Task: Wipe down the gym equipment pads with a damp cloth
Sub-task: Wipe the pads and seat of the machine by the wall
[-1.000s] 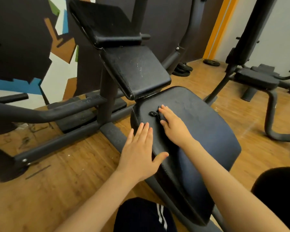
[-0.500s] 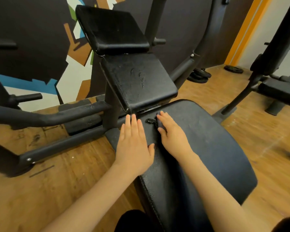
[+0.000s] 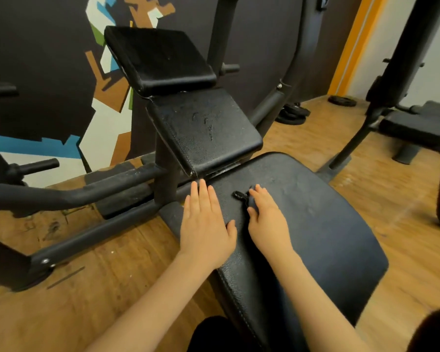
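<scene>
Since the earlier frame the left hand (image 3: 205, 229) has been slid forward along the near edge of the seat pad (image 3: 315, 224), so that its fingertips are now placed close under the lower back pad (image 3: 203, 133); the right hand (image 3: 267, 219) has stayed put. Both hands are laid flat on the seat pad with fingers straight. Nothing is gripped by the left; under the right hand's fingers (image 3: 258, 196) a small dark cloth (image 3: 241, 196) is pressed down, only a crumpled corner of it being shown. Whether it is damp cannot be told. The cloth is judged soft, light and limp, best held bunched beneath the palm so it is not left behind on a stroke. The pads are judged firm yet cushioned, with a grained vinyl skin likely slick when wet; the upper back pad (image 3: 160, 59) and lower one are tilted, so pressure should be applied squarely to them.
</scene>
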`<state>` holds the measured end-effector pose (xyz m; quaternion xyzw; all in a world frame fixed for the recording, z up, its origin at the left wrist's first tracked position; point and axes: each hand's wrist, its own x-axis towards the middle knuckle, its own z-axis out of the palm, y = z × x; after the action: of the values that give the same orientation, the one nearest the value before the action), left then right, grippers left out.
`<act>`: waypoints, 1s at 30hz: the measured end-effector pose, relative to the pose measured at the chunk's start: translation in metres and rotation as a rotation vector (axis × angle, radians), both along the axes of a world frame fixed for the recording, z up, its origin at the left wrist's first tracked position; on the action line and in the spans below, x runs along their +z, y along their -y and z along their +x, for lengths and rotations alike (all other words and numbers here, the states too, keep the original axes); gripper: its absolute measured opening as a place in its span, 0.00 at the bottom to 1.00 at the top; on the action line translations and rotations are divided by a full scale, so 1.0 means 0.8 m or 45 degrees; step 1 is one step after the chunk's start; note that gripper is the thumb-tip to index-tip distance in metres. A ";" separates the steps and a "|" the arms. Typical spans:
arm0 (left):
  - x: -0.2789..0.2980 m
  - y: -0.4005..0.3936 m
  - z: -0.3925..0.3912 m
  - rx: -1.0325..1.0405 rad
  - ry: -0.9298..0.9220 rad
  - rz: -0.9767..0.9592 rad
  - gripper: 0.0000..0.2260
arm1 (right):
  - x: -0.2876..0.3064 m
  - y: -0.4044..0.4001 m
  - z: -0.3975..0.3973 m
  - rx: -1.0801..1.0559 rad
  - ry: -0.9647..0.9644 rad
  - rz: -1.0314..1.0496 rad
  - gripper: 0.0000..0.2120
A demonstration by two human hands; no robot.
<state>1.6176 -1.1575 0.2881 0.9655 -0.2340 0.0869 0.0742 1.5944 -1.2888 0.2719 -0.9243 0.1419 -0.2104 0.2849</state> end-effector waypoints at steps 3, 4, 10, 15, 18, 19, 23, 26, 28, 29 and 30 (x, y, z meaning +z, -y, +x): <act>0.002 -0.001 0.001 -0.018 -0.010 0.005 0.37 | 0.019 -0.004 0.039 0.044 -0.002 -0.055 0.22; 0.003 -0.001 0.001 -0.026 -0.013 0.010 0.37 | 0.021 -0.004 0.045 0.056 0.001 -0.053 0.22; 0.003 -0.006 0.000 -0.061 -0.008 0.023 0.37 | -0.020 0.008 -0.045 -0.141 0.015 0.028 0.21; 0.002 -0.007 -0.001 -0.087 -0.008 0.029 0.39 | -0.034 0.008 -0.090 -0.286 -0.050 0.048 0.20; 0.001 -0.007 -0.003 -0.086 0.017 0.032 0.39 | -0.014 -0.003 -0.061 -0.264 -0.076 -0.017 0.18; 0.001 -0.006 -0.003 -0.085 0.022 0.035 0.39 | -0.011 -0.005 -0.053 -0.245 -0.082 -0.032 0.18; 0.000 -0.008 -0.004 -0.107 0.036 0.028 0.38 | -0.024 0.000 -0.065 -0.229 -0.028 0.011 0.20; 0.000 -0.011 -0.007 -0.119 0.047 0.030 0.38 | -0.053 0.012 -0.117 -0.337 0.009 0.116 0.20; -0.002 -0.011 -0.014 -0.150 0.059 0.069 0.38 | -0.071 0.018 -0.158 -0.475 0.047 0.232 0.20; -0.004 -0.010 -0.019 -0.174 0.066 0.097 0.38 | -0.078 0.019 -0.172 -0.534 0.069 0.274 0.20; -0.006 -0.009 -0.023 -0.193 0.073 0.121 0.38 | -0.084 0.019 -0.181 -0.580 0.082 0.303 0.20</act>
<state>1.5993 -1.1503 0.2832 0.9446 -0.3122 0.0973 0.0279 1.4499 -1.3036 0.2050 -0.8214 0.3609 -0.2801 0.3414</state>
